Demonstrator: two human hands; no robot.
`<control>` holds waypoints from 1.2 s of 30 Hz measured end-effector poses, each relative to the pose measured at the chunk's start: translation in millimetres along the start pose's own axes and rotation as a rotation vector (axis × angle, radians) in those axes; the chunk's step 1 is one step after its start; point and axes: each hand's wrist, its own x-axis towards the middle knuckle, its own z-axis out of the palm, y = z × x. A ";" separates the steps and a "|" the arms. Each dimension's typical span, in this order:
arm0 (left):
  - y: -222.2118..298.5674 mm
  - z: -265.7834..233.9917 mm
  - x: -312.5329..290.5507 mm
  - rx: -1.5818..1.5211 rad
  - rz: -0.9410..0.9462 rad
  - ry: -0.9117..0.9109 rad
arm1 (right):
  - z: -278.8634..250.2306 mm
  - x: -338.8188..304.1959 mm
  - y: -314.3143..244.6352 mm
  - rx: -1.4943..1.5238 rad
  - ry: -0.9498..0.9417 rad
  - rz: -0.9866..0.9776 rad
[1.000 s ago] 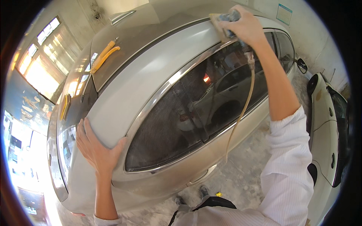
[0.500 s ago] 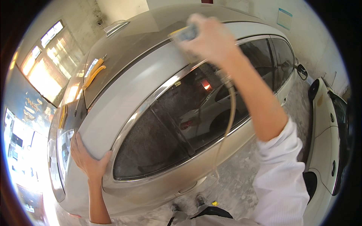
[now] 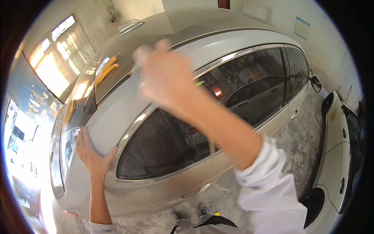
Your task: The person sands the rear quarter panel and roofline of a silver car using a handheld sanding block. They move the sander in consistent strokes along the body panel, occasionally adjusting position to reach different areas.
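My left hand (image 3: 95, 158) lies spread on the pale grey rear pillar (image 3: 111, 126) of a beige car, thumb beside the back corner of the dark side window (image 3: 150, 146). Higher up the same pillar, my right hand (image 3: 167, 74), smeared by motion, is closed around a sander (image 3: 135, 72). Most of this tool is now hidden behind the fingers; the earlier frame shows it blue-grey with a yellow edge. A thin pale hose (image 3: 212, 146) shows below the right forearm, in front of the window.
Two yellow tools (image 3: 106, 73) rest on the rear glass. A fin antenna (image 3: 130, 28) stands on the roof. Another light car (image 3: 331, 167) is parked at the right. My feet are on the dusty floor (image 3: 300, 156), near a small yellow object (image 3: 217, 213).
My right hand has swept left and downward along the pillar with the sander, toward the rear. The left hand stays on the panel. The view has shifted slightly.
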 end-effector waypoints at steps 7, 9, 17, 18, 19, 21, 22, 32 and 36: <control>-3.3 3.4 4.1 -0.083 -0.008 0.078 | 8.8 -4.7 -77.2 0.105 -0.244 -0.049; -2.9 4.9 2.6 -0.080 -0.010 0.091 | 0.0 3.9 -29.1 0.022 -0.181 -0.003; 7.4 6.7 9.9 -0.049 -0.019 0.162 | -90.2 48.2 173.2 -0.329 -0.030 0.300; 8.6 5.9 10.6 -0.045 -0.024 0.168 | -95.6 49.9 183.8 -0.295 -0.020 0.358; 9.7 5.1 10.9 -0.049 -0.024 0.173 | -96.4 50.1 188.6 -0.237 -0.008 0.321; 10.9 3.9 12.2 -0.043 -0.037 0.172 | -92.3 48.6 179.8 -0.192 0.014 0.398; 11.0 3.3 12.3 -0.044 -0.043 0.174 | -84.3 46.1 166.1 -0.195 0.020 0.330; -8.6 4.5 7.2 -0.487 -0.297 0.276 | 48.9 -5.4 -130.7 -0.132 -0.021 0.054; -60.3 -1.3 -21.5 -0.326 -0.206 0.254 | 75.4 -29.7 -203.8 -0.013 -0.187 -0.065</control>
